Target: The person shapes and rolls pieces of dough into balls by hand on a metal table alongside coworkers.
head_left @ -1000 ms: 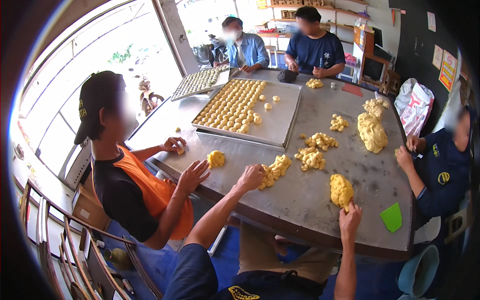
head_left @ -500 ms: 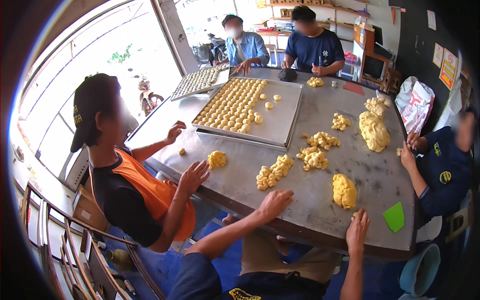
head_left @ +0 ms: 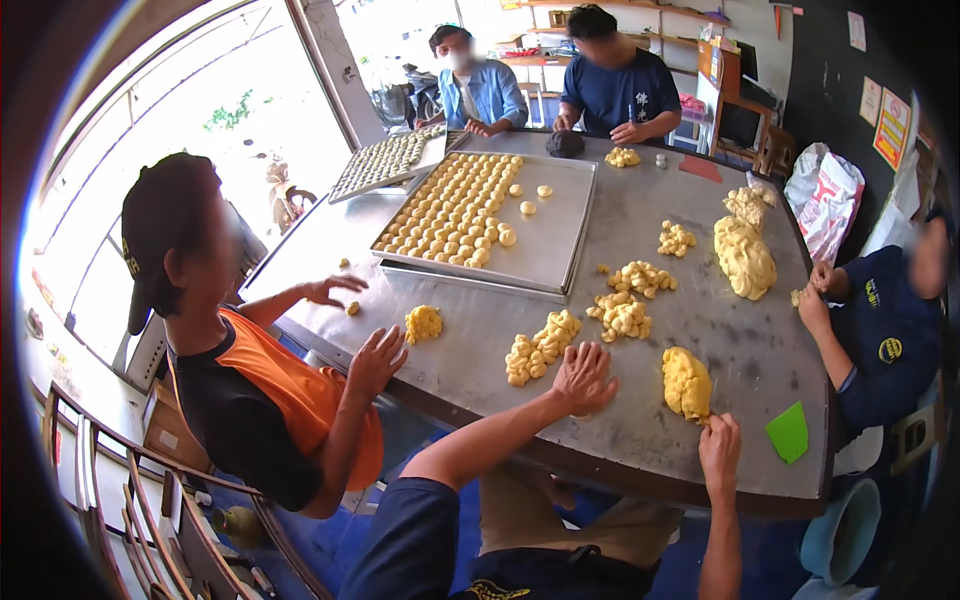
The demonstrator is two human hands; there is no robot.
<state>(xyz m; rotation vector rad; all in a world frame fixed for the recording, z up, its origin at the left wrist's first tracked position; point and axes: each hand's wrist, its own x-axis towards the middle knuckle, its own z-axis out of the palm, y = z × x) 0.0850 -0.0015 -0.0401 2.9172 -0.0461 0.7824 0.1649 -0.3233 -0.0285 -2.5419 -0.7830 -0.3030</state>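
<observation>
My left hand (head_left: pixel 587 381) lies palm down with fingers stretched out, beside a cluster of small pale-yellow dough pieces (head_left: pixel 541 348). What may be under its palm is hidden. My right hand (head_left: pixel 719 447) is closed at the lower end of a deeper yellow lump of dough (head_left: pixel 686 383), its fingertips pinching the dough there. The lump rests near the table's front edge. Further off, more small dough pieces (head_left: pixel 620 316) lie in heaps beyond my left hand.
A metal tray (head_left: pixel 560 225) with rows of dough balls sits mid-table, a second filled tray (head_left: pixel 390 165) behind it. A large dough mass (head_left: pixel 744 258) and a green scraper (head_left: pixel 788 433) lie to the right. Co-workers stand around the metal table (head_left: pixel 480 400); one's hands (head_left: pixel 375 362) are at left.
My left hand has moved forward and right and flattened, fingers extended. My right hand has closed its fingers at the lump's lower end. The left co-worker's hands have shifted slightly.
</observation>
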